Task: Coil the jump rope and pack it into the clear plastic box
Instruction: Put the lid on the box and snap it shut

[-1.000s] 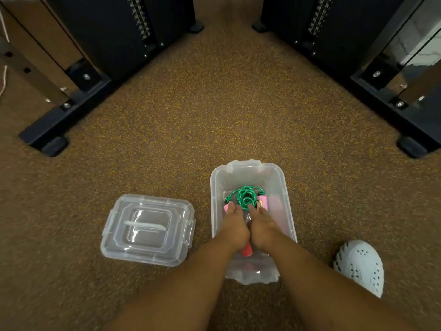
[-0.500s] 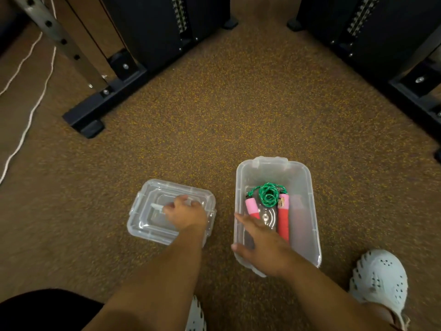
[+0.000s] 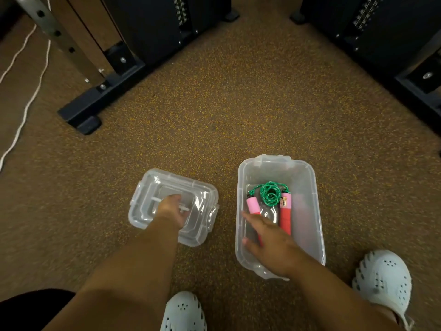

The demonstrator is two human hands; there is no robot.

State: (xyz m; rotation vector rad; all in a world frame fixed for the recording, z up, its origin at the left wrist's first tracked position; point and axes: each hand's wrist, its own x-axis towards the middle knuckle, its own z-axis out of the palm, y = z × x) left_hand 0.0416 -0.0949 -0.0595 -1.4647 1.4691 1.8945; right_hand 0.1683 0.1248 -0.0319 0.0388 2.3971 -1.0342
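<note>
The green braided jump rope with pink-and-red handles (image 3: 270,195) lies coiled inside the clear plastic box (image 3: 312,211). The right hand (image 3: 274,249), fingers spread, holds nothing. Left of the box, the left hand (image 3: 170,211) curls on the clear lid's (image 3: 143,211) handle; grip closure unclear. Advise lifting level and aligning corners.

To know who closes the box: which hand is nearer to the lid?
Left. The left hand rests on the lid; the right hand is over the box.
</note>
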